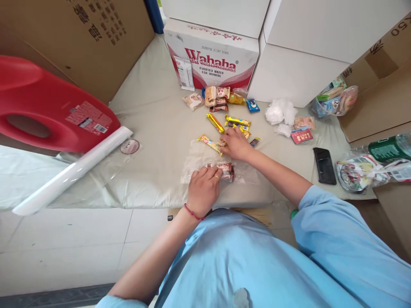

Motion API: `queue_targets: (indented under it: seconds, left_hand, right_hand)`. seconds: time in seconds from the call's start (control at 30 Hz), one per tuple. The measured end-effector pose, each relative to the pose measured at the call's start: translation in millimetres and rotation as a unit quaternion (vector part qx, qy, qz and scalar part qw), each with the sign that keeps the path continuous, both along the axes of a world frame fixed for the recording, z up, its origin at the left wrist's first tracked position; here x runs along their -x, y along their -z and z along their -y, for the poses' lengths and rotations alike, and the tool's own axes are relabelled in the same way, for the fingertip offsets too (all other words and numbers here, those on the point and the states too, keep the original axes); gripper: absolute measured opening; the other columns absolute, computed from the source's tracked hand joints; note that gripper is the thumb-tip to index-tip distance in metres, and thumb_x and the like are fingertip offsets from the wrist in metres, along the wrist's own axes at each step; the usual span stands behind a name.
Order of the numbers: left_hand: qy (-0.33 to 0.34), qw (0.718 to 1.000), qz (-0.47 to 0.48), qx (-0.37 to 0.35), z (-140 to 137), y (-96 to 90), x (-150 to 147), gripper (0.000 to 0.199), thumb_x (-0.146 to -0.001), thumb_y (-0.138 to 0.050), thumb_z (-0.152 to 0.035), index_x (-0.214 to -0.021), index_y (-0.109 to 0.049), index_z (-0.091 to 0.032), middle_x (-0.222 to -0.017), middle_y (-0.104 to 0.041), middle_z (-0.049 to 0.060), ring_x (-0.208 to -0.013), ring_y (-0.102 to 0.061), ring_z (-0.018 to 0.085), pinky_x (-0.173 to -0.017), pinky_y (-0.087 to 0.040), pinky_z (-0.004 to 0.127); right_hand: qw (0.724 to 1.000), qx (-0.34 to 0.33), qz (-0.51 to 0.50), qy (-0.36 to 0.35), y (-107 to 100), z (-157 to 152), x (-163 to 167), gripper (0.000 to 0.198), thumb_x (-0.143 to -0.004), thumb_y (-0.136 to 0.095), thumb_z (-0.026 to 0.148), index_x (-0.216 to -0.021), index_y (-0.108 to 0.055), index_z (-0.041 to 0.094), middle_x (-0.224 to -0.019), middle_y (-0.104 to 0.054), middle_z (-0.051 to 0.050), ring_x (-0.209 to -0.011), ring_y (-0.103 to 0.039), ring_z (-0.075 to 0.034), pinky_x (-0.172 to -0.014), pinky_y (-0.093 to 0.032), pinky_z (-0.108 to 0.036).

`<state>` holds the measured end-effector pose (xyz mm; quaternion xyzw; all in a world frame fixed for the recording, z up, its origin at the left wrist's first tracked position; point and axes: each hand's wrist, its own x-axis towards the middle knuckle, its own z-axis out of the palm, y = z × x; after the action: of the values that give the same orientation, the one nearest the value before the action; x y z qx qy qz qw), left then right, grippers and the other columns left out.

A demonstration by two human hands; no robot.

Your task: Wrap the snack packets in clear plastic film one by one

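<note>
My left hand (204, 188), with a ring and a red bracelet, has its fingers closed over the near edge of a brown snack packet (227, 172). Under and around that packet lies a clear plastic bag (189, 164); whether the packet is inside it is hard to tell. Farther out, my right hand (236, 144) bends its fingers down onto the right end of a yellow-wrapped snack stick (208, 143). Just beyond it are another yellow snack stick (215, 123) and several yellow packets (238, 121), some partly covered by the fingers.
Assorted snacks (221, 97) lie against a Wahaha carton (213, 60). On the right are crumpled white plastic (280, 113), red packets (302, 136), a phone (324, 166) and a bottle (390, 147). A red jug (58, 107) and a white film roll (73, 171) occupy the left.
</note>
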<state>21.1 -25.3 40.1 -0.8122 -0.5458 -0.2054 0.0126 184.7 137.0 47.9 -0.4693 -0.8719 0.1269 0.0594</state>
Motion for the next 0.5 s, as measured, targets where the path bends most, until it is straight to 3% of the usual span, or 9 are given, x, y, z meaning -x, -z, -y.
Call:
queue_targets:
  seconds: [0.13, 0.3, 0.4, 0.5]
  left_hand:
    - [-0.006, 0.999, 0.003, 0.050, 2.9, 4.8, 1.2, 0.035, -0.102, -0.046, -0.018, -0.125, -0.072, -0.024, -0.122, -0.076, 0.008, -0.106, -0.064, 0.028, -0.079, -0.044, 0.043]
    - [-0.007, 0.996, 0.037, 0.078, 5.0, 4.4, 1.5, 0.037, -0.102, -0.045, -0.019, -0.127, -0.072, -0.025, -0.123, -0.075, 0.010, -0.101, -0.065, 0.028, -0.082, -0.049, 0.045]
    - [-0.015, 0.994, 0.067, 0.084, 4.7, 11.6, 3.8, 0.035, -0.101, -0.046, -0.017, -0.120, -0.075, -0.024, -0.124, -0.075, 0.011, -0.100, -0.067, 0.027, -0.083, -0.052, 0.043]
    - [0.004, 0.983, 0.159, 0.095, 8.1, 20.9, 15.6, 0.038, -0.097, -0.047, -0.015, -0.118, -0.076, -0.027, -0.126, -0.076, 0.007, -0.105, -0.070, 0.025, -0.090, -0.055, 0.042]
  right_hand:
    - [0.998, 0.019, -0.037, -0.055, -16.3, 0.0, 0.4, 0.010, -0.092, -0.066, 0.023, -0.097, -0.071, 0.016, -0.114, -0.063, -0.012, -0.116, -0.049, -0.030, -0.100, -0.039, -0.041]
    - [0.982, 0.032, -0.007, -0.185, -50.4, 48.2, -12.1, 0.020, -0.105, -0.048, 0.025, -0.105, -0.066, 0.018, -0.108, -0.063, -0.009, -0.086, -0.057, -0.020, -0.073, -0.040, -0.030]
    - [0.966, 0.038, 0.059, -0.248, -46.1, 81.3, -16.2, 0.021, -0.106, -0.047, 0.023, -0.113, -0.066, 0.021, -0.109, -0.067, -0.008, -0.085, -0.060, -0.019, -0.066, -0.038, -0.028]
    - [0.965, 0.054, 0.064, -0.247, -27.6, 99.4, -18.2, 0.029, -0.105, -0.047, 0.017, -0.127, -0.063, 0.026, -0.125, -0.068, -0.007, -0.099, -0.064, -0.020, -0.070, -0.043, -0.028]
